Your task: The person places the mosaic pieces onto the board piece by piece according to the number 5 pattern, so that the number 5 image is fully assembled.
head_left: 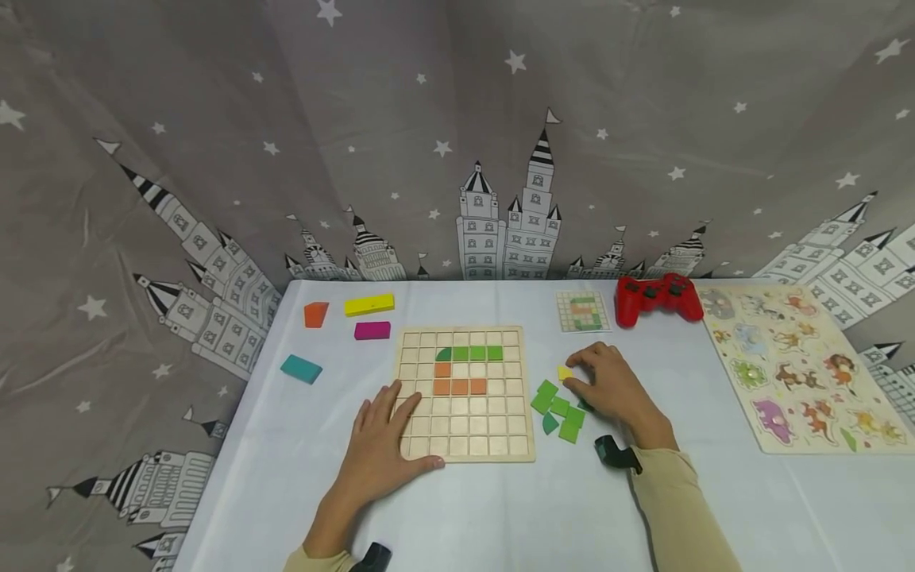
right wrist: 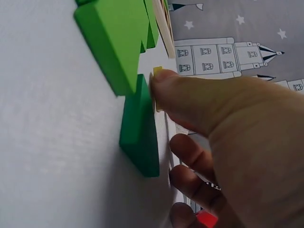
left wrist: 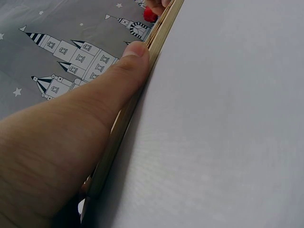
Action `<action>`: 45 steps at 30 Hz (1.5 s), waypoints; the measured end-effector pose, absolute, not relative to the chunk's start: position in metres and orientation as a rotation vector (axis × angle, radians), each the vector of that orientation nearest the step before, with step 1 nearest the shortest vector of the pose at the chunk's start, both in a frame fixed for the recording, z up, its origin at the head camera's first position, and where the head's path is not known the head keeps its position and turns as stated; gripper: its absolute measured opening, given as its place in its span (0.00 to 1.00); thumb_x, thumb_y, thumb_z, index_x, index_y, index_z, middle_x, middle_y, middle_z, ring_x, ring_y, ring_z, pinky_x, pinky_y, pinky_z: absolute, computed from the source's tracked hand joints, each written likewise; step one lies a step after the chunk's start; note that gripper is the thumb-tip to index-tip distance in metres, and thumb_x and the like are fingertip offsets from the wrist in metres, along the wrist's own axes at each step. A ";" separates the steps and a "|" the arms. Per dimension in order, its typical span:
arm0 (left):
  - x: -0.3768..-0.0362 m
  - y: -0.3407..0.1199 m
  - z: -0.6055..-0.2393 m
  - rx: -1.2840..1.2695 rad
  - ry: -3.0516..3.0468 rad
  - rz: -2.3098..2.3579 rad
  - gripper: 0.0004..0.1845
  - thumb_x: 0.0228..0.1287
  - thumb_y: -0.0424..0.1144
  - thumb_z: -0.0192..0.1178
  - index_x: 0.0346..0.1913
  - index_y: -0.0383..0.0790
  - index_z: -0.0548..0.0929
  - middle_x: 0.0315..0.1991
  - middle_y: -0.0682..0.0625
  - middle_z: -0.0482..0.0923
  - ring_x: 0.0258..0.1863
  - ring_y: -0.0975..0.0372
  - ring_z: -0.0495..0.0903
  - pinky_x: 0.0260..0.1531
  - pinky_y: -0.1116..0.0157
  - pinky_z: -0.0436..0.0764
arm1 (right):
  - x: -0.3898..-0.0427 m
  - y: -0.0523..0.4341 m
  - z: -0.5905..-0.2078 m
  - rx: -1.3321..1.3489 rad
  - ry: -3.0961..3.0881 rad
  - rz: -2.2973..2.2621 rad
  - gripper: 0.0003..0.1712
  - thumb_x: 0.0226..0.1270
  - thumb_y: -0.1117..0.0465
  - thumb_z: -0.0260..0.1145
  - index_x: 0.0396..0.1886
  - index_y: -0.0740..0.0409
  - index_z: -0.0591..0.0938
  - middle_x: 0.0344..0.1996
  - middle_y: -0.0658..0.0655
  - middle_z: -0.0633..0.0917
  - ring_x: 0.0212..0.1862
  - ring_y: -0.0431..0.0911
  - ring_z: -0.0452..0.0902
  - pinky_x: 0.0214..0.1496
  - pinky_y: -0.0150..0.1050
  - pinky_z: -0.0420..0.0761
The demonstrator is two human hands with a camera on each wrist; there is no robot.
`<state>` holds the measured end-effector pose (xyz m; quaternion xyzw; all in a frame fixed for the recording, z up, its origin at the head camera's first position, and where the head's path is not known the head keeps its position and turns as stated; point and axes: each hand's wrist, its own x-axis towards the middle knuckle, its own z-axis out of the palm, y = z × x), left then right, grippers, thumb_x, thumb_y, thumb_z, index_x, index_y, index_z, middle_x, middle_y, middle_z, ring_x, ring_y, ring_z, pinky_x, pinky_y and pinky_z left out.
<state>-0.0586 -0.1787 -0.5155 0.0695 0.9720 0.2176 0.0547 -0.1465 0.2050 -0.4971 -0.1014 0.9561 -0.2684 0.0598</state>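
A wooden grid board [head_left: 493,429] lies in the middle of the white table, with a row of green tiles [head_left: 477,353] and several orange tiles [head_left: 459,386] set in its upper cells. My left hand [head_left: 389,417] lies flat on the board's lower left corner, its thumb [left wrist: 130,66] against the board's edge [left wrist: 161,33]. Right of the board, my right hand [head_left: 581,373] pinches a small yellow tile [head_left: 565,372], which shows at the thumb tip [right wrist: 157,71]. Loose green tiles [head_left: 559,409] [right wrist: 114,42] lie right beside that hand, one of them darker green [right wrist: 140,128].
A pattern card [head_left: 583,311] and a red game controller [head_left: 658,298] sit at the back right. An animal puzzle board [head_left: 801,365] fills the right side. Orange [head_left: 315,314], yellow [head_left: 368,304], magenta [head_left: 372,330] and teal [head_left: 301,369] blocks lie at the back left. A star-and-castle curtain hangs behind.
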 end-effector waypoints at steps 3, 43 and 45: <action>-0.059 -0.179 -0.515 0.212 2.951 0.655 0.61 0.41 0.77 0.69 0.77 0.50 0.66 0.83 0.42 0.49 0.82 0.45 0.46 0.80 0.40 0.46 | -0.146 0.205 -0.497 -0.356 2.906 -0.826 0.19 0.65 0.56 0.73 0.55 0.53 0.86 0.54 0.60 0.81 0.59 0.56 0.72 0.64 0.57 0.77; -0.058 -0.180 -0.517 0.221 2.965 0.644 0.61 0.41 0.78 0.68 0.77 0.50 0.67 0.83 0.42 0.49 0.82 0.45 0.46 0.79 0.40 0.46 | -0.131 0.101 -0.497 -0.549 2.973 -0.768 0.14 0.69 0.51 0.69 0.48 0.53 0.86 0.46 0.53 0.81 0.51 0.50 0.73 0.55 0.49 0.76; -0.058 -0.179 -0.518 0.222 2.968 0.644 0.61 0.41 0.79 0.68 0.77 0.50 0.67 0.83 0.42 0.49 0.82 0.45 0.46 0.79 0.41 0.46 | -0.131 0.098 -0.498 -0.557 2.988 -0.760 0.14 0.69 0.51 0.69 0.48 0.53 0.86 0.46 0.53 0.82 0.51 0.51 0.74 0.54 0.49 0.76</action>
